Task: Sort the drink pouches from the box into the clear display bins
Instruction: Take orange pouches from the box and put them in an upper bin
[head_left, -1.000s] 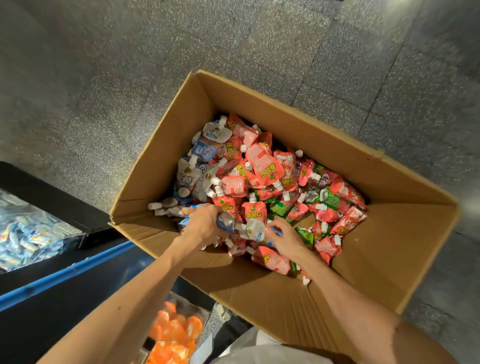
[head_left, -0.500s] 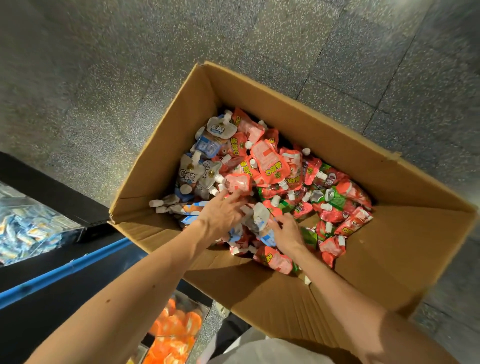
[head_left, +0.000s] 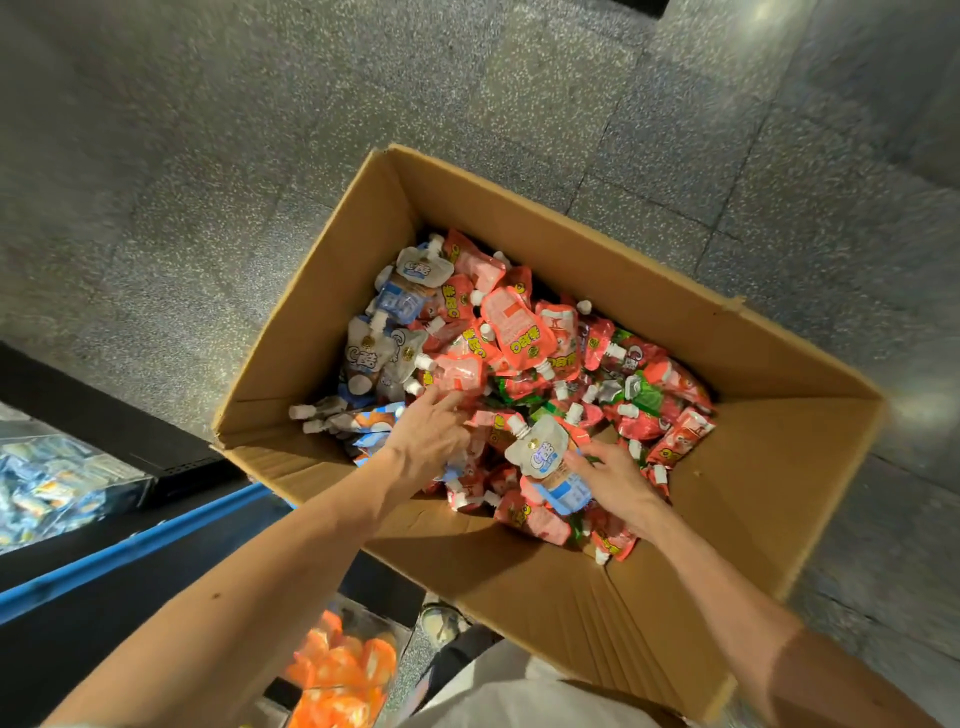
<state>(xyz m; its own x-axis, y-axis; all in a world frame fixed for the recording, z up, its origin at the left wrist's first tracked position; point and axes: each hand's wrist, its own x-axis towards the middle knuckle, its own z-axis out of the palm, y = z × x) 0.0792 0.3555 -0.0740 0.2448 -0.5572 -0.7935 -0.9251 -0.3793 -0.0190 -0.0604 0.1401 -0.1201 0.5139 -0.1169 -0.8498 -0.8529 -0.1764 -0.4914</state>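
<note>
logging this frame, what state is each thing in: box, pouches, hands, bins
cardboard box: open, partly full of pouches
red pouches: loose heap in the box
left hand: fingers straight, on the heap
right hand: pinches the grey-blue pouch
grey-blue pouch: held at its edge, atop the heap
left clear bin: holds blue pouches
near clear bin: holds orange pouches

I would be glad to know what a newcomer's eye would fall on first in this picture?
First, the big cardboard box on the speckled floor, heaped with red drink pouches in the middle. Next, both hands inside its near end: the left hand touches the red heap, and the right hand holds a grey-and-blue pouch. A heap of orange pouches glows at the bottom edge.
</note>
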